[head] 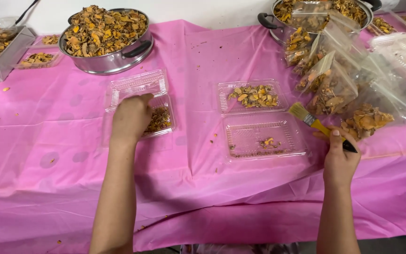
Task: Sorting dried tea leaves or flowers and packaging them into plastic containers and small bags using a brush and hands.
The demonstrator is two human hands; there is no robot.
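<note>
Fingers of right hand (pixel 340 162) clamp a yellow brush (pixel 316 123); left hand (pixel 130 117) fingers curl on clear tray (pixel 139 101).

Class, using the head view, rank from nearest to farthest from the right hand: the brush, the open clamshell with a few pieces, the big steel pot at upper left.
1. Brush, held in the right hand.
2. Open clamshell, to its left.
3. Steel pot, far upper left.
</note>
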